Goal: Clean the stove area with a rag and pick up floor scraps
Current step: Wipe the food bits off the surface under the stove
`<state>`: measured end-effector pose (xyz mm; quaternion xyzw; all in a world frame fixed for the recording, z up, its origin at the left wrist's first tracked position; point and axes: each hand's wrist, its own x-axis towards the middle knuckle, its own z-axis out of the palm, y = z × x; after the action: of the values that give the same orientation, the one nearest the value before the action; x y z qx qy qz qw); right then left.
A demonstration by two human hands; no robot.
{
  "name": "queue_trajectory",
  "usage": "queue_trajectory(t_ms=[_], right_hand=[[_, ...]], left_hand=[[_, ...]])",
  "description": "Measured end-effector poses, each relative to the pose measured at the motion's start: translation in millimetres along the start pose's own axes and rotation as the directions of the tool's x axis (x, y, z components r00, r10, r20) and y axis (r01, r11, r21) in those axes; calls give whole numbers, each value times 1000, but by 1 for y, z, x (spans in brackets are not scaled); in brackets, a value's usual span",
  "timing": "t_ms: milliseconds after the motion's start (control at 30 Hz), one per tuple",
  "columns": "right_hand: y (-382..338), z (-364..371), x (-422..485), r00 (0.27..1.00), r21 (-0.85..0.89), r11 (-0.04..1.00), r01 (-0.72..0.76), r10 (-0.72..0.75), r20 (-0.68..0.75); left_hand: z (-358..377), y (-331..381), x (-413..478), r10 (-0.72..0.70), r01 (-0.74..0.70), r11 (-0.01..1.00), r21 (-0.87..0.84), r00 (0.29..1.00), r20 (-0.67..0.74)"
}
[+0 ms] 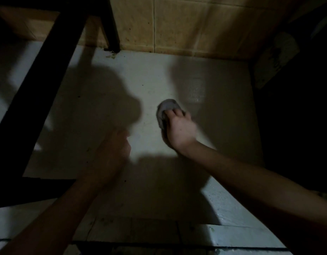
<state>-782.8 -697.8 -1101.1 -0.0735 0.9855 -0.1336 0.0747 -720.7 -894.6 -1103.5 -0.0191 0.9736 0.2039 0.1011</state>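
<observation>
Rag point(165, 112): grey, bunched into a wad, pressed flat on the pale surface point(151, 74), lit by the one bright patch.
Right hand point(178, 128): on top of the rag, fingers point(175, 112) curled over its near edge and clamped around it, palm down; rag pokes out ahead of and to the left of the fingertips.
Left hand point(113, 150): well to the left of the grip and nearer the body, in deep shadow and blurred; grip state impossible to tell, nothing visibly held.
Wet sheen point(196, 91): just beyond the grip and slightly right, glossy on the surface.
Tiled wall point(177, 24): far beyond the grip, tan tiles with dark grout lines.
Black frame point(39, 85): far left of the grip, slanted bar and one leg standing by the wall.
Scrap point(111, 56): small greenish bits at the foot of that leg.
</observation>
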Motion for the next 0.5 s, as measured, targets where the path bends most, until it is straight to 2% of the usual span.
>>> queue_trajectory(t_ms=[100,267,500], right_hand=[[-16,7,0,991,-47,990,130,-128,34],[-19,13,-10,958,-101,953,285,-279,72],[5,17,-36,857,-144,845,515,-503,116]], left_hand=[[-8,-7,0,-73,72,996,57,997,11],[-17,-21,-9,-47,44,996,83,999,24],[-25,-18,-22,-39,35,987,159,999,26]])
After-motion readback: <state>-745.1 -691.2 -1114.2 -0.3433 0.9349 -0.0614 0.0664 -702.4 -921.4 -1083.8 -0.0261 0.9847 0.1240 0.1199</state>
